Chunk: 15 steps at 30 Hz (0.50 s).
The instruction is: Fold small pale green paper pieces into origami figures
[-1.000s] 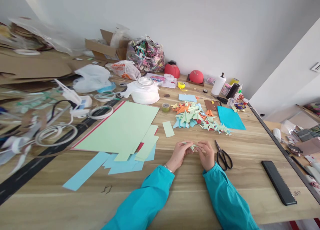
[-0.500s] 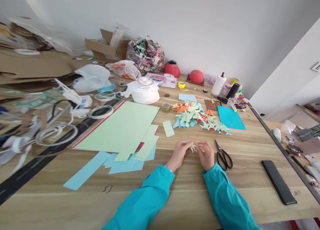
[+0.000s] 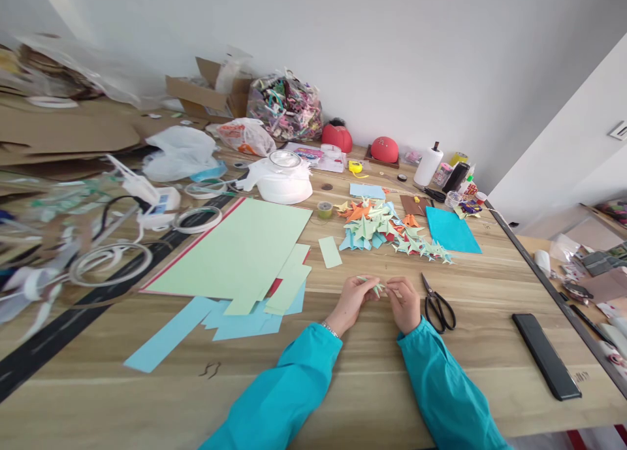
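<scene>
Both my hands rest on the wooden table (image 3: 372, 385) near its middle, fingertips meeting. My left hand (image 3: 350, 302) and my right hand (image 3: 405, 302) pinch a small folded light-green paper piece (image 3: 376, 285) between them. Just beyond lies a heap of folded paper figures (image 3: 386, 231) in green, blue and orange. Black scissors (image 3: 437, 304) lie right beside my right hand. A large light-green sheet (image 3: 240, 247) with cut green and blue strips (image 3: 230, 319) lies to the left of my left hand.
A black flat bar (image 3: 547, 356) lies at the right front. A blue sheet (image 3: 450, 231), a white pot (image 3: 284, 177), tape rolls (image 3: 110, 260), plastic bags, cardboard and two red domes (image 3: 385, 149) crowd the back and left. A second table stands at the right.
</scene>
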### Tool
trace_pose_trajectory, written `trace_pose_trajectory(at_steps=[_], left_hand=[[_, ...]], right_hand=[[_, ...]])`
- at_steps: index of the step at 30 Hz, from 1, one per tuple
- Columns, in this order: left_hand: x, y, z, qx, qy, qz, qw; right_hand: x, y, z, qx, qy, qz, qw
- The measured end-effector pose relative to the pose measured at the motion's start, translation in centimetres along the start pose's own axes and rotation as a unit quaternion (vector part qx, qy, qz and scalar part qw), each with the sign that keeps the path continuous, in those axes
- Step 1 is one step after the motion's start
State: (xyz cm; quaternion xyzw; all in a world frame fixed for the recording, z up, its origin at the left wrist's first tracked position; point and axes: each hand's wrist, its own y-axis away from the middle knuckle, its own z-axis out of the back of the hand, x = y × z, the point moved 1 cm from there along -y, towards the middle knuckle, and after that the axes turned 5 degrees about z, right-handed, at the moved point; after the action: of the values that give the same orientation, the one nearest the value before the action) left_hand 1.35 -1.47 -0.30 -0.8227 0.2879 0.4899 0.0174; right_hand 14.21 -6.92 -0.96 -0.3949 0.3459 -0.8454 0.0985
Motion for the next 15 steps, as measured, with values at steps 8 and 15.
trace_pose_trajectory(at_steps=[8,15], left_hand=[[0.05,-0.04,0.03,-0.001,0.0,-0.001,1.0],[0.13,-0.14,0.12,0.005,0.006,0.002,1.0]], right_hand=[[-0.06,-0.06,-0.02,-0.001,-0.002,0.008,1.0],[-0.17,0.22,-0.2,-0.004,0.011,0.004,1.0]])
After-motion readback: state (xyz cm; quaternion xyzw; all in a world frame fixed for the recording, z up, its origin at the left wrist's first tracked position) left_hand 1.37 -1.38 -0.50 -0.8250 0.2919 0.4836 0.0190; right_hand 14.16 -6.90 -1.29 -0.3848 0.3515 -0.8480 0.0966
